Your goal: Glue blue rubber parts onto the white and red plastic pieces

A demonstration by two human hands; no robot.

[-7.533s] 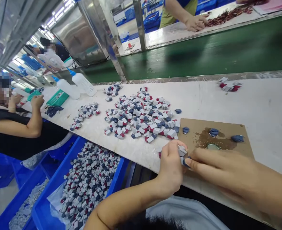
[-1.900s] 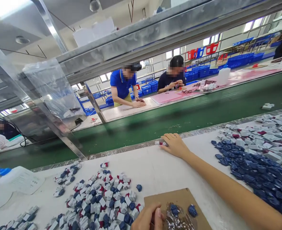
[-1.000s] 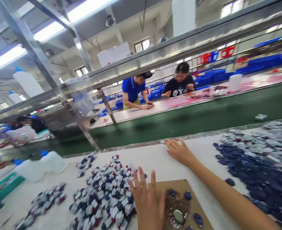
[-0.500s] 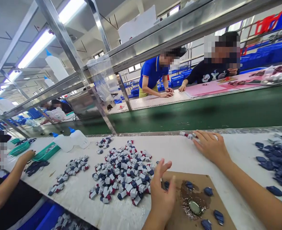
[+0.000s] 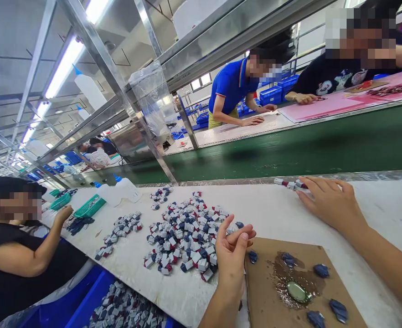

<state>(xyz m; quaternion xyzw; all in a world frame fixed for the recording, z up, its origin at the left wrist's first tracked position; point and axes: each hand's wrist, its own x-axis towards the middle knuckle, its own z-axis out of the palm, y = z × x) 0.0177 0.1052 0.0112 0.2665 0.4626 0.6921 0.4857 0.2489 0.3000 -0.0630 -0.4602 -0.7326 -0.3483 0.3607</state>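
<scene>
My left hand (image 5: 233, 255) is raised beside the cardboard sheet (image 5: 259, 291), fingers stretched and thumb close to them; I see nothing held in it. A small dark blue piece (image 5: 239, 224) shows just behind its fingertips. At the back edge of the table, my right hand (image 5: 334, 202) lies with fingers extended, fingertips against a short row of small grey-and-red blocks (image 5: 290, 184). On the cardboard, several crumpled dark blue pieces (image 5: 321, 270) surround a round cap-like dish (image 5: 297, 292) in a wet, shiny patch. Left of my left hand is a large pile of grey, blue and red blocks (image 5: 183, 237).
A green conveyor belt (image 5: 255, 150) runs behind the table, under a metal frame. White squeeze bottles (image 5: 127, 189) and a green basket (image 5: 90, 206) stand further left. A blue bin (image 5: 85, 296) of blocks sits below. Co-workers are at the left and across the belt.
The view has swung left, so the scene shifts right. My left thumb and fingers have come closer together. My right hand stays at the row of blocks.
</scene>
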